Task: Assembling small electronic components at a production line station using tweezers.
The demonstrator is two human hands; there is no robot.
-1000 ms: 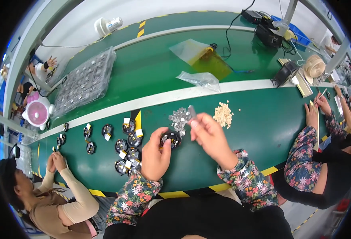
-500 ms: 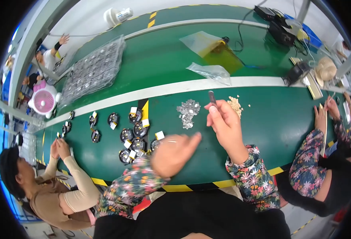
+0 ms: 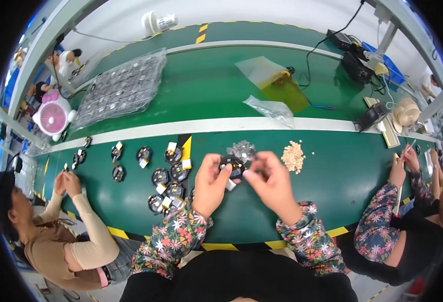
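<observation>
Head camera view, looking down on a green conveyor belt [image 3: 131,201] where several people work side by side. At the near middle, the wearer's left hand [image 3: 210,183] and right hand [image 3: 271,182] meet over the belt, both raised just above its surface. Between them sits a small round black component [image 3: 233,165] with a white tab, gripped by the left hand's thumb and fingertips; it lies directly right of that hand and just left of the right one. The right hand's fingers are pinched toward the part's right edge, though whether they grasp the part or some tiny piece is too small to tell. The part is round, so no long axis shows. Just beyond the hands lies a little pile of silvery pieces [image 3: 241,149], and to its right a heap of small tan bits [image 3: 293,156]. More black round components [image 3: 167,189] cluster on the belt to the left. Farther away rest a clear blister tray [image 3: 121,88] and a clear plastic bag [image 3: 272,108]. A co-worker's hands [image 3: 64,182] work at the near left; another person's hand [image 3: 397,173] rests at the right.
</observation>
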